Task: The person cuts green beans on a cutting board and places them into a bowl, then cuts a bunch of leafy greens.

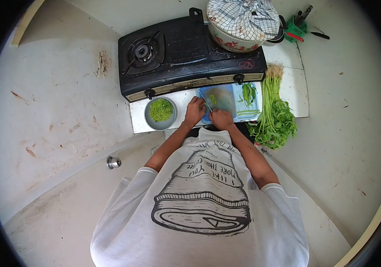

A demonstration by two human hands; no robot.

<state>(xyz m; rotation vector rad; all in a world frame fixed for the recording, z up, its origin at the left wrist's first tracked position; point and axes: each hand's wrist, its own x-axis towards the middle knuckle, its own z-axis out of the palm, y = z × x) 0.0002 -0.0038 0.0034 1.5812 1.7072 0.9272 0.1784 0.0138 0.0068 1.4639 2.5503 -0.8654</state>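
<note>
Thin knife (207, 106), small green pieces (212, 99).

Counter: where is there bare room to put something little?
Upper right, between the green bundle and wall, or narrowly between the bowl and left hand. The blue board is crowded: greens, knife, right hand.

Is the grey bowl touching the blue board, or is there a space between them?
Apart. The head view shows a strip of white counter between the grey bowl and the blue board.
</note>
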